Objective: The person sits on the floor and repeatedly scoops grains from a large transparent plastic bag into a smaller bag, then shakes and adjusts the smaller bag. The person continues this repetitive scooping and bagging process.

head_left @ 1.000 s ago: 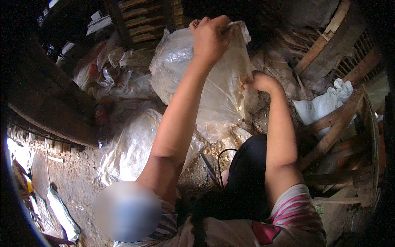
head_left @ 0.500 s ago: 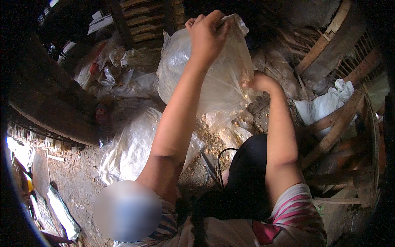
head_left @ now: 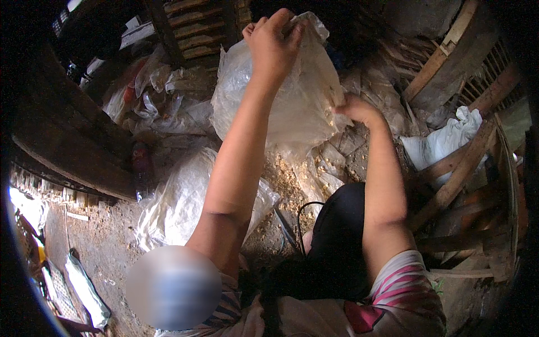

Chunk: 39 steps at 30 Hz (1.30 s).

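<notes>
A large clear plastic bag [head_left: 303, 92], cloudy and crumpled, hangs in front of me between my two hands. My left hand [head_left: 274, 42] is raised high and closed on its upper edge. Lower down, my right hand [head_left: 357, 109] has its fingers pinched on the bag's right side. Brownish crumbs cling to the plastic near that hand. Beneath the bag, a heap of small tan flakes [head_left: 286, 177] lies on the ground with more thin plastic among it. Another crumpled clear plastic sheet [head_left: 174, 208] lies under my left forearm.
Several crumpled plastic bags [head_left: 168, 106] are piled at the far left. A plastic bottle [head_left: 141, 168] with a red label stands beside a dark curved wooden edge [head_left: 67, 151]. To the right are a white sack [head_left: 443, 137] and crossed wooden beams [head_left: 460, 168]. My black-clad knee [head_left: 339, 219] is close by.
My left hand has moved slightly left and up, drawing the top of the plastic bag with it. The right hand keeps its pinch at nearly the same place.
</notes>
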Each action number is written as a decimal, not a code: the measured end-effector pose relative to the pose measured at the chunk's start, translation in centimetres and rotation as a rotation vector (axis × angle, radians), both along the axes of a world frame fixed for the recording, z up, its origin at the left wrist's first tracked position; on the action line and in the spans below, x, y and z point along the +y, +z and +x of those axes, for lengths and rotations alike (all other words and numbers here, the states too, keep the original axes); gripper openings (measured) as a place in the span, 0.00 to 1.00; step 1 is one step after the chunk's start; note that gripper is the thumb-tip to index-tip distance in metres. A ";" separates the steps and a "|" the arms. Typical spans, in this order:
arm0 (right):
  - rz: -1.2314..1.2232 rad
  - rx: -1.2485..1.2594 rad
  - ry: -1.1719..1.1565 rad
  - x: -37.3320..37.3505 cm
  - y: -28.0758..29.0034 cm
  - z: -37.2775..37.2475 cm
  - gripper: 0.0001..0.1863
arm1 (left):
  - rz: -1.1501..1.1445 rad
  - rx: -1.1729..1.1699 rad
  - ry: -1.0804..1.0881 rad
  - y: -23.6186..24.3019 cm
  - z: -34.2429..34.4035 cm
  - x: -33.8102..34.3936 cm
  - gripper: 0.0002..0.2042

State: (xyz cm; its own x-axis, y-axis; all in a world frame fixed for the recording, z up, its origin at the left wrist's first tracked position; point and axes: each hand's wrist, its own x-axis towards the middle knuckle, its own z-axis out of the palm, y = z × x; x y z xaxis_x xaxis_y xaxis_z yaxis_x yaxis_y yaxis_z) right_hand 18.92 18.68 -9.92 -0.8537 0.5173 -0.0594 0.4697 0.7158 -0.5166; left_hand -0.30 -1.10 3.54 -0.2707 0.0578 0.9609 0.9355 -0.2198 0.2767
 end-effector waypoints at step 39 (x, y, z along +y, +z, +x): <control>-0.219 0.290 -0.187 -2.2 -0.2 1.5 0.30 | -0.082 -0.409 0.118 -1.6 -11.3 -5.9 0.16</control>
